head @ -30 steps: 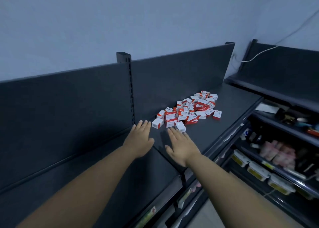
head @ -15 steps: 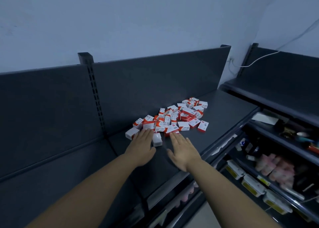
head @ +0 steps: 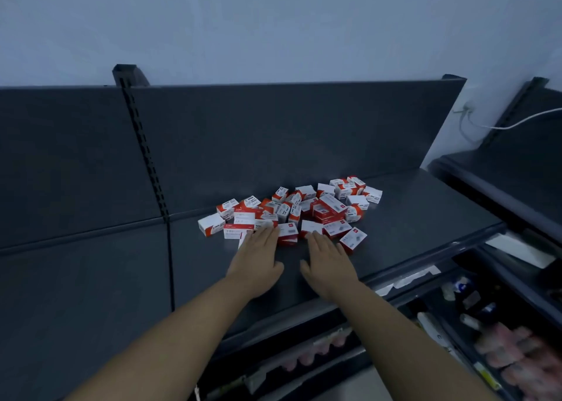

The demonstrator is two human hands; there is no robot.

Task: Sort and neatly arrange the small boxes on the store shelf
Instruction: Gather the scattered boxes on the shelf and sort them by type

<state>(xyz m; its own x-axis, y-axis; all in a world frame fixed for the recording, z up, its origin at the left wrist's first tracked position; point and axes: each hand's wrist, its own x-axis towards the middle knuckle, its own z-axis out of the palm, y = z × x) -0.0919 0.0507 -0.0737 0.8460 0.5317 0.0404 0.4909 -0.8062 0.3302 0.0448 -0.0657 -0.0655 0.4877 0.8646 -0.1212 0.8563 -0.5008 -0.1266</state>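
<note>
Touching small boxes (head: 298, 210) at 12 o'clock: left hand (head: 258, 259), right hand (head: 327, 262), fingers flat.
Likely light, stiff card; pinch long sides.

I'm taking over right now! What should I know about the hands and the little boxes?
Left hand: open and flat, fingertips at the near edge of the small boxes, holding nothing.
Right hand: open and flat beside it, fingertips at the same edge, holding nothing.
Small boxes: red and white, all in one jumbled heap on the dark shelf, close to its back panel.
Done: nothing is lined up yet.
Left: sort the whole heap and set it in neat rows.
</note>
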